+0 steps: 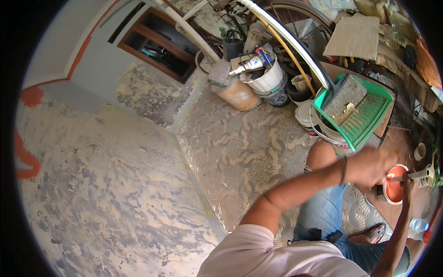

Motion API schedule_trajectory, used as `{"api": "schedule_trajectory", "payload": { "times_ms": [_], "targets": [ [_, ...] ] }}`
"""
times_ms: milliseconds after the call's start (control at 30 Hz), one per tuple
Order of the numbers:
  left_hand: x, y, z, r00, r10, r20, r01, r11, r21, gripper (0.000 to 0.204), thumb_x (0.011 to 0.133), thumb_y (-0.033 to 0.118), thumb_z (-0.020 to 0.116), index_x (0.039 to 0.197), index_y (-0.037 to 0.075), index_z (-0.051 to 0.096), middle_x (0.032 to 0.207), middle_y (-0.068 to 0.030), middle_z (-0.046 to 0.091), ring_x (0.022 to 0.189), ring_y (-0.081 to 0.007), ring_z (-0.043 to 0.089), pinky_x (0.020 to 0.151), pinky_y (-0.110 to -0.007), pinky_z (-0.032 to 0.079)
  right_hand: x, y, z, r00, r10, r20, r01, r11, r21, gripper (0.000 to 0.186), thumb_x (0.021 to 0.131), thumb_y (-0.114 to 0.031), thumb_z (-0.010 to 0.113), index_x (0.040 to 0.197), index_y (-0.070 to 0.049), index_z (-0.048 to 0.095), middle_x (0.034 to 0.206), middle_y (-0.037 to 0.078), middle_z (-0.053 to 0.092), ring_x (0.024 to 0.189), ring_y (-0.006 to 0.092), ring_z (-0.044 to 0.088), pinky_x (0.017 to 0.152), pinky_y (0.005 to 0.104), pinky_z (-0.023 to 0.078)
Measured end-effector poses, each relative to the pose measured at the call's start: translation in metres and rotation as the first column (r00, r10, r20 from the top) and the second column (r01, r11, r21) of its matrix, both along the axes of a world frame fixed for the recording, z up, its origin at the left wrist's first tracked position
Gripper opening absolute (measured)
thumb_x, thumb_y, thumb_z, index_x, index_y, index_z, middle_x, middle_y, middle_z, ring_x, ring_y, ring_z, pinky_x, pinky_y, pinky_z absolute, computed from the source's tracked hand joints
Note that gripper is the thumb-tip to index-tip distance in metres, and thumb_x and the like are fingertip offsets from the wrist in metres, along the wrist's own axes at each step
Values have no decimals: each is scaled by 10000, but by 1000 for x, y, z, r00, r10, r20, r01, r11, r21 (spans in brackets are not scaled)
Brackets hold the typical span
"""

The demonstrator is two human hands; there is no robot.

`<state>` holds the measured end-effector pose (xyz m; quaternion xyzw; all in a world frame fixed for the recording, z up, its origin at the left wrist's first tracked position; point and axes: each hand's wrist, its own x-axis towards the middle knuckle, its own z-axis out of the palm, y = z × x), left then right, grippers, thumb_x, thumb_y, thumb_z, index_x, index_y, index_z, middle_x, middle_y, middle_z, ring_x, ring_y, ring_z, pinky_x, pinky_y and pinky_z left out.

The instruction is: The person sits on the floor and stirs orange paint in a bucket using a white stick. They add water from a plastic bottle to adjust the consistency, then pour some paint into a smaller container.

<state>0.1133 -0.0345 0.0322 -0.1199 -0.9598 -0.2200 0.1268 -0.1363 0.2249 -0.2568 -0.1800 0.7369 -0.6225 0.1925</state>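
A small can of orange-red paint [393,190] stands on a brown board at the right. My left hand [370,166] hovers beside its rim, above and to the left. Motion smears the fingers, so whether it holds anything is unclear. At the can's right edge, my right hand [407,181] is closed around a thin stick-like tool that reaches over the paint. A pale tube-shaped piece [420,174] sticks out just beyond that hand; whether it belongs to the same tool cannot be made out. My bent knees and jeans are beneath my arms.
A green dustpan [367,115] with a grey broom [346,97] rests on a bucket beyond my left hand. Several tubs and buckets [237,94] line the far side. A patchy wall [106,184] rises at left. A clear plastic bottle [418,225] lies near my right forearm.
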Motion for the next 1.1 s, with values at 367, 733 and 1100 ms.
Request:
{"api": "schedule_trajectory", "payload": {
  "times_ms": [367, 733, 1100],
  "targets": [
    [-13, 82, -176, 938, -75, 338, 38, 993, 115, 376, 748, 193, 851, 1026, -23, 719, 906, -249, 747, 935, -428, 742, 842, -532, 576, -39, 28, -37, 993, 45, -105, -31, 991, 133, 144, 899, -108, 613, 1011, -19, 601, 763, 116, 581, 640, 190, 565, 560, 356, 442],
    [-20, 96, -255, 875, -90, 475, 72, 996, 56, 264, 666, 57, 816, 889, -66, 746, 940, -264, 756, 945, -421, 752, 837, -491, 599, -37, 38, -36, 838, -36, -544, 261, 902, 344, 239, 843, -110, 670, 1025, 24, 592, 743, 86, 585, 601, 266, 581, 571, 462, 493],
    [-9, 108, -258, 898, -63, 435, 73, 997, -6, 283, 674, 103, 868, 886, -46, 753, 946, -254, 759, 949, -409, 758, 841, -483, 603, -30, 44, -16, 882, -5, -472, 122, 968, 217, 214, 860, -106, 643, 1044, -2, 614, 823, 116, 631, 763, 276, 632, 693, 421, 510]
  ]
}}
